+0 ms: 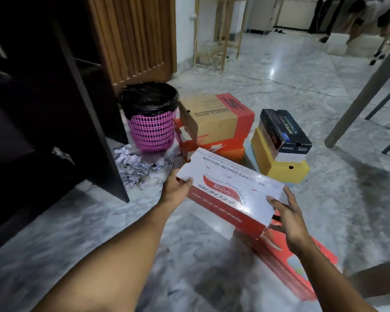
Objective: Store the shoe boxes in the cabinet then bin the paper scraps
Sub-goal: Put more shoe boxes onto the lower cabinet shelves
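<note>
White-and-red shoe box (pixel 230 190) held aloft over the marble floor (pixel 279 86), gripped at 2 ends: left hand (pixel 176 190) curled round the near-left corner, thumb on the lid; right hand (pixel 286 219) clasping the opposite end, thumb on top; best kept level, lid pinned shut, then swung left and slid flat into the dark cabinet (pixel 43 109); clear of the pink bin (pixel 152 127) and the paper scraps (pixel 135 167) heaped beside it; more boxes (pixel 214 122) stacked beyond.

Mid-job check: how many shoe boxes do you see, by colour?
White-and-red box, held by left hand and right hand: 1
Brown-and-red box: 1
Orange-red box under it: 1
Black box: 1
Yellow box: 1
Red box on floor: 1
Total: 6; pale blue edge below yellow unclear.
</note>
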